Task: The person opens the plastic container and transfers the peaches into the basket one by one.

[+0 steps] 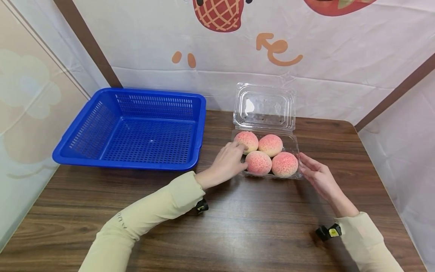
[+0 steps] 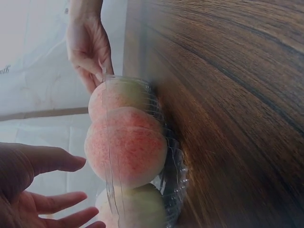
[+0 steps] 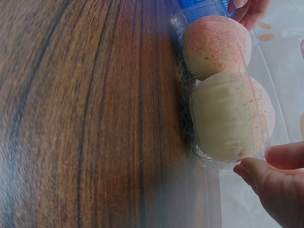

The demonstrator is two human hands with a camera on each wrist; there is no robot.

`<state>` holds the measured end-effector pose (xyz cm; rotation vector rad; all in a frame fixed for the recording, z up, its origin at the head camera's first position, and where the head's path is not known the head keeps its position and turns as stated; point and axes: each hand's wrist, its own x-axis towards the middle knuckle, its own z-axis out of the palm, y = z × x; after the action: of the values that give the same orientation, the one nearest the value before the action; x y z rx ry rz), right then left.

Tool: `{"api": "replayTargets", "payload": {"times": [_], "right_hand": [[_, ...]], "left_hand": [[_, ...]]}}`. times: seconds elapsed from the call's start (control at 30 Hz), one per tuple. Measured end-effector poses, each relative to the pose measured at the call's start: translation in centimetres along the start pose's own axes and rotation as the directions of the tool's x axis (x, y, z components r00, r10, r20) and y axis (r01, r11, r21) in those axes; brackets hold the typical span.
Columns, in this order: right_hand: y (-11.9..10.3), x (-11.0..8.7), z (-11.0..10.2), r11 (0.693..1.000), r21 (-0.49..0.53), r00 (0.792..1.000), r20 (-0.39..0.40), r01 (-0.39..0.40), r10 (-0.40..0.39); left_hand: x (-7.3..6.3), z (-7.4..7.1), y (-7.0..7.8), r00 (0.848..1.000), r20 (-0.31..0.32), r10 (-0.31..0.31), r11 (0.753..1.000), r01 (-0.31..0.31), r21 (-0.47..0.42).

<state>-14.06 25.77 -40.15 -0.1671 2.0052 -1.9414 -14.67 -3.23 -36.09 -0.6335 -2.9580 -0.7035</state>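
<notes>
A clear plastic clamshell box (image 1: pixel 296 145) lies with its lid (image 1: pixel 265 104) raised at the back. Several pink-speckled peaches sit in its base, among them a front-left peach (image 1: pixel 259 163), a back-left peach (image 1: pixel 246 142) and a front-right peach (image 1: pixel 284 164). My left hand (image 1: pixel 229 160) reaches over the box's left side by the two left peaches. Its fingers (image 2: pixel 64 202) are spread and its thumb is just beside a peach (image 2: pixel 128 147) in the left wrist view; contact is unclear. At the right edge, my right hand (image 1: pixel 317 174) pinches the box's rim between thumb and fingers.
A blue slotted plastic basket (image 1: pixel 129 163) stands on the left of the wooden table (image 1: pixel 244 226). Behind the table hangs a pale printed cloth (image 1: pixel 153 45), close to the raised lid. More cloth encloses both sides.
</notes>
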Motion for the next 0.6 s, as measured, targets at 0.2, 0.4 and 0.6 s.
{"api": "replayTargets", "payload": {"times": [0.2, 0.4, 0.6], "right_hand": [[-0.02, 0.00, 0.00, 1.000, 0.003, 1.000, 0.004, 0.003, -0.003], [-0.03, 0.00, 0.00, 1.000, 0.008, 1.000, 0.003, -0.001, 0.001], [-0.03, 0.03, -0.02, 1.000, 0.020, 1.000, 0.003, 0.002, -0.002]], "left_hand": [[0.31, 0.21, 0.32, 1.000, 0.018, 0.006, 1.000, -0.006, 0.001], [0.53, 0.48, 0.45, 1.000, 0.025, 0.020, 1.000, -0.019, -0.003], [0.71, 0.71, 0.69, 0.999, 0.040, 0.024, 1.000, -0.024, -0.017]]}}
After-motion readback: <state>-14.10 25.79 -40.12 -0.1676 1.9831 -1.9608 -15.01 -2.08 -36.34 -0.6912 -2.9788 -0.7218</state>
